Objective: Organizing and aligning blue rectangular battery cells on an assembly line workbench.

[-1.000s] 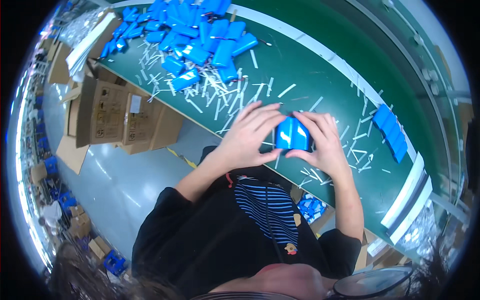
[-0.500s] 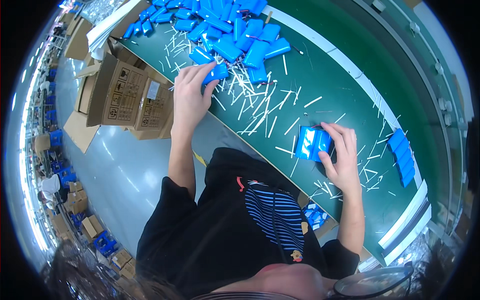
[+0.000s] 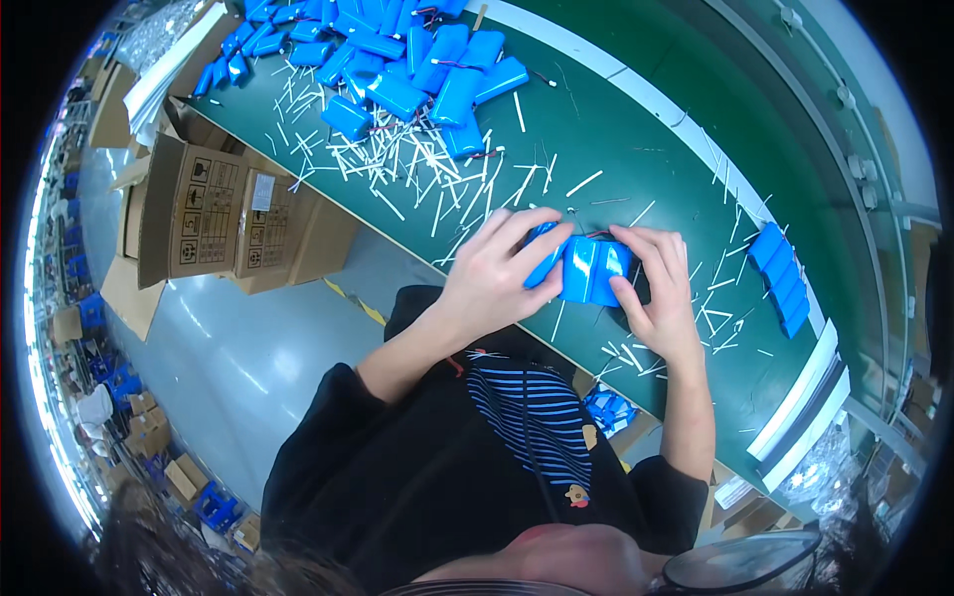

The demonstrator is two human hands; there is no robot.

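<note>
Two bare hands are working close together over the green tabletop (image 3: 586,124) in the head view. The left hand (image 3: 500,270) is clamping its fingers on a single blue pack (image 3: 544,256): the pack is sitting tilted between the thumb on its near side and the other fingers on its far side, partly hidden by them. Its right side is meeting, or nearly meeting, two adjoining blue packs (image 3: 593,271); whether they are touching cannot be told. The right hand (image 3: 664,288) is gripping that pair from the right, its thumb pressing at the near right edge and its forefinger reaching the far right corner, with the pair lying between and to the left of them. A thin dark lead is showing at the pair's far edge. White strips (image 3: 388,159) are lying scattered beyond, a heap of blue packs (image 3: 397,96) is spreading at the far left, and a row of blue packs (image 3: 778,280) is resting well to the right.
</note>
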